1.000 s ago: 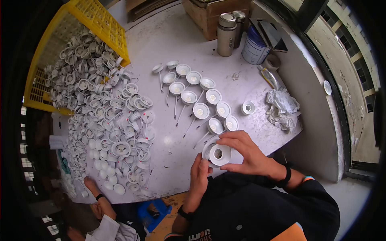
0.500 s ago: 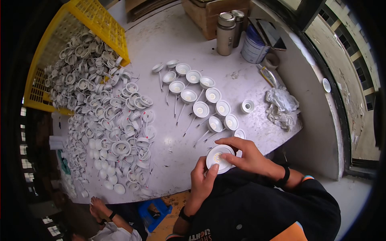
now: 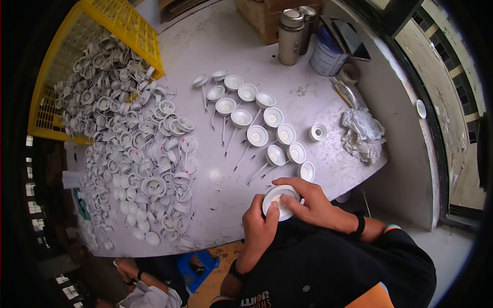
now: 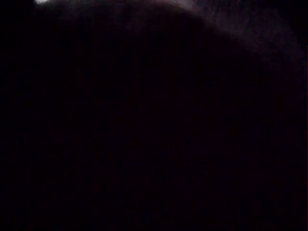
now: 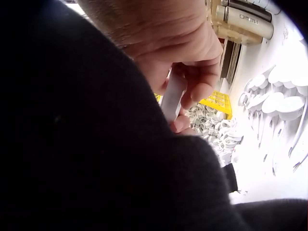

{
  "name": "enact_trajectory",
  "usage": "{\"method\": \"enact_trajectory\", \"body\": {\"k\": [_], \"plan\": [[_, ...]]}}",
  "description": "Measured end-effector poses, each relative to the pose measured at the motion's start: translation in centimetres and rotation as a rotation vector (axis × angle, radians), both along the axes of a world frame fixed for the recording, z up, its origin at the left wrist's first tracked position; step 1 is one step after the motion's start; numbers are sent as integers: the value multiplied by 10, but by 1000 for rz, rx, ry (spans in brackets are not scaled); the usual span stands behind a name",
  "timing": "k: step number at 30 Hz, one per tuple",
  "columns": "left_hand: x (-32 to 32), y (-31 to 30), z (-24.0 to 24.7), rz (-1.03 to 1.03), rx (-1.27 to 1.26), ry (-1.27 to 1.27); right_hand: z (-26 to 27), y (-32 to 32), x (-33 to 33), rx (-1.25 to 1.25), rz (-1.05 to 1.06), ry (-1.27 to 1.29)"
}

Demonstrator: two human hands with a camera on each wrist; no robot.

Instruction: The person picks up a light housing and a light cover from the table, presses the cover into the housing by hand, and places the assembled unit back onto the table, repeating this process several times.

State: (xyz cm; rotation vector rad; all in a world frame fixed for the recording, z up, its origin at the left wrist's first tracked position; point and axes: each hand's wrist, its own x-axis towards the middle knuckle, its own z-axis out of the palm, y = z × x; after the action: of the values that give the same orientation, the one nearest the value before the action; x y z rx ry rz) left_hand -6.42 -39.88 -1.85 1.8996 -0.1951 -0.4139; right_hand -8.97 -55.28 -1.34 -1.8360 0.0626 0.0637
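Both hands hold one round white lamp housing [image 3: 281, 209] near the table's front edge, its dished face with small yellowish LEDs turned up. The left hand [image 3: 258, 229] grips its left and lower rim, thumb on the face. From the right, the right hand [image 3: 319, 209] curls fingers over the far rim, its thumb pressing on the face near the middle. In the right wrist view the right hand [image 5: 168, 38] pinches the housing [image 5: 173, 96], seen edge-on. The left wrist view is almost wholly dark.
Rows of white lamps [image 3: 257, 135] with wires lie beyond the hands, a lone white cup-shaped part [image 3: 318, 132] to their right. At left, a yellow crate [image 3: 125, 32] spills many white parts. Flasks [image 3: 290, 38], a tin [image 3: 327, 54] and crumpled plastic [image 3: 362, 134] stand right. Another person's hands [image 3: 127, 269] show lower left.
The housing has been turned from its cup-shaped back to its LED face, and both thumbs have come onto that face. Another lamp at the row's near end has come into view.
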Motion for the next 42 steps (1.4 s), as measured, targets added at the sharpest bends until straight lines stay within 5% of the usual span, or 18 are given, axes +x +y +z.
{"method": "enact_trajectory", "body": {"k": [13, 15, 17, 21, 24, 36, 42], "plan": [[1, -1, -3, -110, 139, -143, -17, -2, 4, 282, -60, 138], [4, -5, -11, 11, -161, 40, -17, -1, 6, 316, -66, 126], [9, -4, -13, 40, -165, 112, -15, 0, 9, 333, -61, 110], [13, 1, -13, 102, -261, 385, -20, -2, 8, 305, -18, 107], [12, 0, -17, 98, -265, 356, -17, -6, 10, 304, 8, 304], [11, 5, -18, -15, -105, 244, -29, 0, 15, 163, -80, 182], [11, 5, -22, -56, -245, 273, -29, 4, 15, 128, -171, 135]]}}
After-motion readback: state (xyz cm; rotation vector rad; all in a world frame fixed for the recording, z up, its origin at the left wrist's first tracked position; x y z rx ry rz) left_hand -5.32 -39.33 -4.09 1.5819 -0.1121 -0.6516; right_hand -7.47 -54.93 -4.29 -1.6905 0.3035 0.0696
